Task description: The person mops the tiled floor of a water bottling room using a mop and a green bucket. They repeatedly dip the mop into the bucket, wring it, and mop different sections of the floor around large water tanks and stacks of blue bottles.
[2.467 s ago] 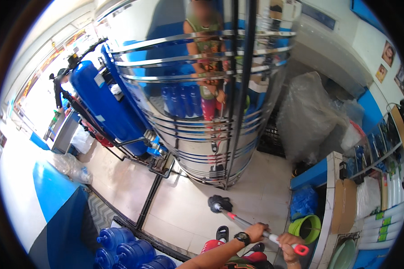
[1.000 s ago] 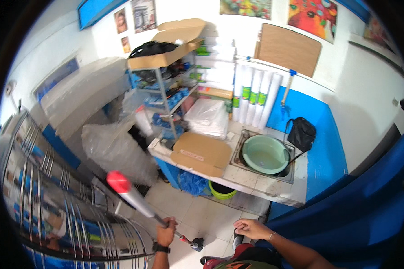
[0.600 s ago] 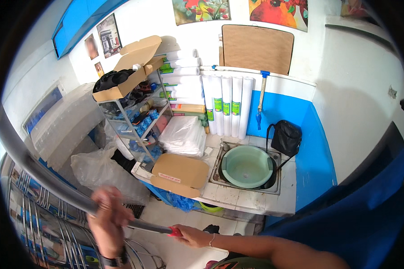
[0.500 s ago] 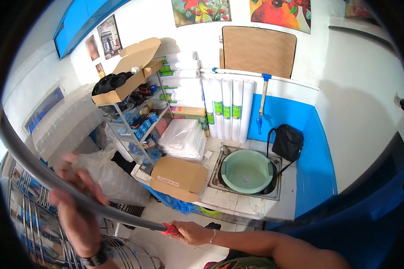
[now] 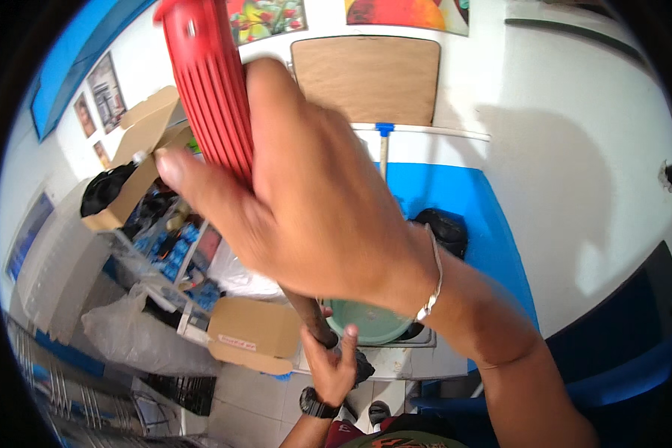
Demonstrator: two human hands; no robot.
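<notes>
Fingers of the right hand [image 5: 313, 201] wrap tight around the red ribbed grip [image 5: 209, 82] of a long pole, raised close to the camera; lower down, the left hand [image 5: 332, 366] clasps the dark shaft [image 5: 306, 310]; beyond sit a green basin [image 5: 369, 321] and cardboard box [image 5: 250, 340].

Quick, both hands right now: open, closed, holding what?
Right hand: closed around the red ribbed grip of the pole.
Left hand: closed on the dark pole shaft lower down.

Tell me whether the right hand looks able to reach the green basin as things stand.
Probably not at once: the right hand is wrapped around the red ribbed grip up high, while the green basin sits lower, beyond the left hand.
</notes>
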